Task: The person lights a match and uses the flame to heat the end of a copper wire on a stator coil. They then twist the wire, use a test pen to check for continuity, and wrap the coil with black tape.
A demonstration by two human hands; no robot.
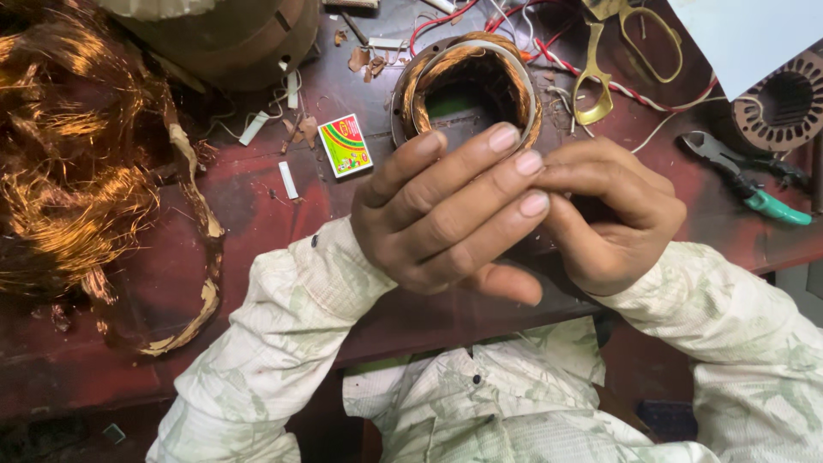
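Seen from above, a person in a pale, leaf-patterned shirt sits at a dark red work surface (257, 231). Nearest the viewer, both forearms meet in the middle of the frame. The left hand (450, 210) lies partly over the right, its fingers stretched long and close together, fingertips (533, 203) resting on the right hand (613, 219). The right hand is curled inward with its fingers bent. Whether either hand is pinching something between them cannot be told (the meeting point is covered by the left fingers).

Just behind the hands, touching the far edge of the fingers, stands a round motor stator (467, 86), its inner ring wound with copper coil wrapped in pale tape.

To the left of the stator lies a small rectangular matchbox (345, 145), tilted, with a green and red label and a yellow border. Short white sleeve pieces (288, 180) lie near it.

At far left spreads a large tangle of loose copper wire (69, 154). At right rest pliers with green handles (746, 176). Farther back are brass-coloured scissors (600, 81), red and white wires (617, 86), and a bare stator core (784, 103) at the right edge.
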